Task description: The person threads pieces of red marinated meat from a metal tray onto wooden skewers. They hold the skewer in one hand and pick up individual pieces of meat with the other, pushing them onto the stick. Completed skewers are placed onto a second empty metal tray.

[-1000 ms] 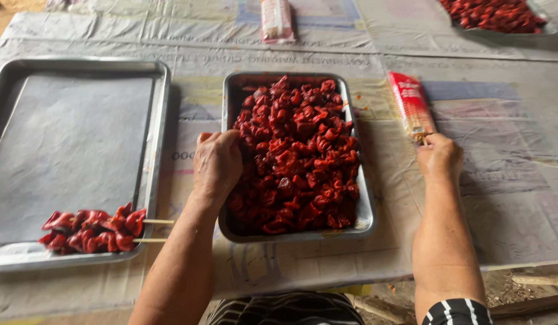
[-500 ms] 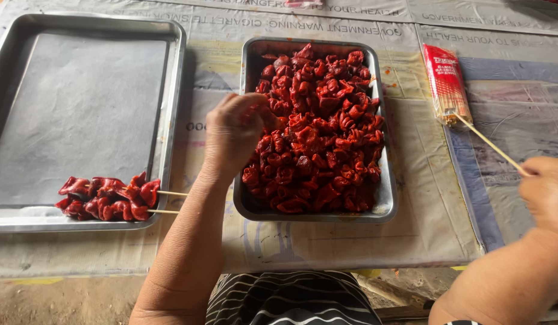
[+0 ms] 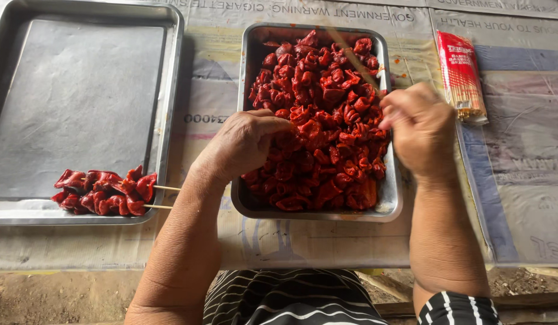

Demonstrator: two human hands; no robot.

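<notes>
Left hand [image 3: 246, 141] digs into one meat tray [image 3: 320, 210]; right hand [image 3: 418, 127] grips one skewer [image 3: 351, 57] above it; two filled skewers [image 3: 101, 191] lie left.

Glossy red meat pieces [image 3: 318, 120] heaped in a steel tray [image 3: 250, 198].

Meat tray [image 3: 250, 72] lies between the skewer pack [image 3: 461, 75], right, and flat tray [image 3: 170, 72], left.

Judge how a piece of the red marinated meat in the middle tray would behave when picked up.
The meat pieces look glossy and wet, so probably slippery. Their folded, crumpled shapes suggest they are soft and floppy. Heaped in the tray, they seem unlikely to roll.
</notes>
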